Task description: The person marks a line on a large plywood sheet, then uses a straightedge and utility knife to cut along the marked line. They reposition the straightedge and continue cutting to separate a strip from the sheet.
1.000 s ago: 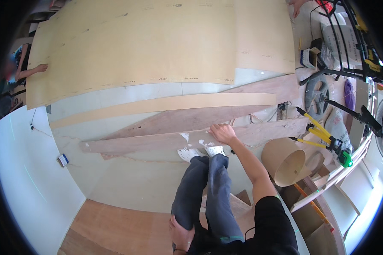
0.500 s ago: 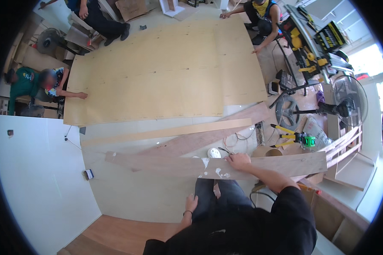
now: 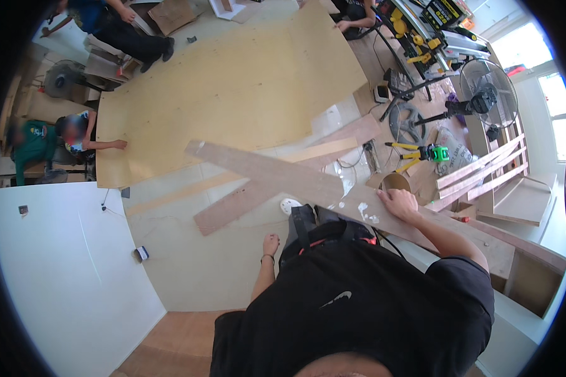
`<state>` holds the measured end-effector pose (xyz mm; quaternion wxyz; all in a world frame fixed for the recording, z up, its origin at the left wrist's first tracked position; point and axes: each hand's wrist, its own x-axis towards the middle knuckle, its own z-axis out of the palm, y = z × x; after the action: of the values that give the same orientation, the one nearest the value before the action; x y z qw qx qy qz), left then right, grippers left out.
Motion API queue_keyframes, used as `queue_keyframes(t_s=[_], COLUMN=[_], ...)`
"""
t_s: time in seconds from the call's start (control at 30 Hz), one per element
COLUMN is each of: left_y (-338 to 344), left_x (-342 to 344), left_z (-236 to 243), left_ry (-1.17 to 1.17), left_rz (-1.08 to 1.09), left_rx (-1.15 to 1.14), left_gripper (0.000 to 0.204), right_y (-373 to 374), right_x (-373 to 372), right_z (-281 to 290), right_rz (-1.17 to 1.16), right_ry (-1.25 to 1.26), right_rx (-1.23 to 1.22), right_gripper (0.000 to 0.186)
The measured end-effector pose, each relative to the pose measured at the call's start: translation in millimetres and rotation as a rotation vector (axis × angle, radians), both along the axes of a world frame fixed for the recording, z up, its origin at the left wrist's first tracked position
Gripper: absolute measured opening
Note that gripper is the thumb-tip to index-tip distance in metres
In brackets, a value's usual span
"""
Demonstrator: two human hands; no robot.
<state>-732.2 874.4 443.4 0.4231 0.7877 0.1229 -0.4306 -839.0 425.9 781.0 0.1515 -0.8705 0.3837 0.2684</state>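
Observation:
My right hand (image 3: 397,204) is closed over the far edge of a long plywood strip (image 3: 264,171). The strip slants from the far left toward the near right, and its near end passes beside my right arm. White smears (image 3: 368,212) mark its face near that hand. My left hand (image 3: 270,244) hangs low beside my left leg, fingers curled in, with nothing visible in it. Beneath the held strip, a reddish-brown board (image 3: 226,210) and a narrow pale strip (image 3: 170,198) lie on the floor.
Co-workers' hands touch a large yellowish plywood sheet (image 3: 220,94) at its left (image 3: 119,144) and right (image 3: 343,26). On the right are a green laser level (image 3: 441,154) on a yellow-legged tripod, a standing fan (image 3: 484,97) and a wooden frame (image 3: 484,166). A white panel (image 3: 50,264) stands left.
The held strip has swung from nearly level to a slant, its left end now farther away. My right hand has moved right with it. The large sheet's right side has shifted; the view has turned somewhat.

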Motion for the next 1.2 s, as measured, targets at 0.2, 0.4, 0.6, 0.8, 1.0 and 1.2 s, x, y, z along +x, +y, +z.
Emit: queue_keyframes(t_s=[0.2,0.4,0.6,0.8,1.0,1.2], left_y=[-56.2,-161.8,-253.5,-228.3,-115.1,-39.6], left_x=[39.1,115.8,110.2,94.6,139.2,167.8], left_z=[70.8,214.6,257.5,176.1,51.8,-27.0], left_ry=[-0.612,-1.197,-1.211,-0.673,-0.415,-0.417], left_rz=[-0.396,-0.542,-0.914,-0.759,-0.658,-0.279], left_rx=[0.357,-0.062,-0.326,-0.193,0.457,0.556], left_gripper=[0.045,0.051,0.048,0.047,0.056,0.066], right_y=[-7.3,-21.9,-21.3,-15.3,18.6,20.4], right_x=[-32.2,-34.5,8.1,81.7,162.5,67.5], right_z=[24.0,48.6,46.3,-31.7,-168.0,-423.8], right_rz=[-0.048,0.026,0.211,0.482,0.637,-0.538], right_ry=[-0.054,-0.113,-0.13,-0.187,-1.062,-1.314], right_rx=[-0.186,-0.238,-0.084,0.229,0.138,-0.298], right_gripper=[0.064,0.059,0.058,0.059,0.024,0.027])
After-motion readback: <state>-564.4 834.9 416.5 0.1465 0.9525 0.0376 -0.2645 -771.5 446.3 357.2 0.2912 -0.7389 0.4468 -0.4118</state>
